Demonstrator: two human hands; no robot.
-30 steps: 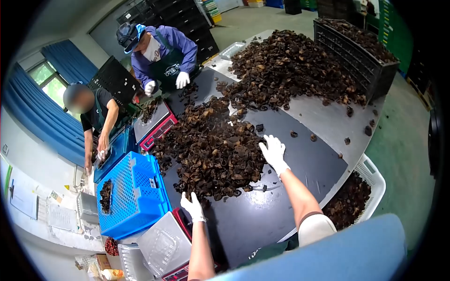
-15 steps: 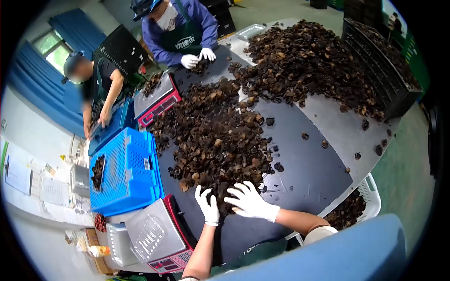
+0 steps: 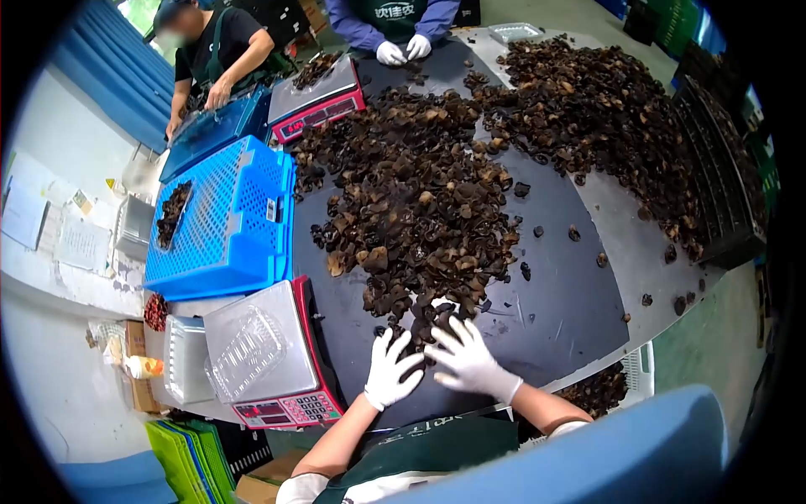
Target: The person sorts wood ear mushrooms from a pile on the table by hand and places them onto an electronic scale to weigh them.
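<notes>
Both of my hands wear white gloves, at the near edge of a heap of dark brown wood ear mushrooms (image 3: 420,202) on a dark mat (image 3: 571,302). My left hand (image 3: 393,370) lies with its fingers spread, and its tips are close to a few small pieces. Opposite it, my right hand (image 3: 474,361) has its fingers apart too, its fingertips by loose wood ears. Neither hand grips anything that I can see. To the left stands a scale (image 3: 264,344) with a clear plastic lid or tray (image 3: 248,353) on its plate.
A blue crate (image 3: 218,227) and another scale (image 3: 319,101) stand farther left. Behind the table are a gloved co-worker (image 3: 395,34) and another person (image 3: 218,59) by a blue crate. A larger mushroom pile (image 3: 604,109) and a black crate (image 3: 722,168) lie to the right.
The view has shifted and tilted down. My hands have drawn back from the heap toward the near table edge, and the left hand's fingers are now spread wider.
</notes>
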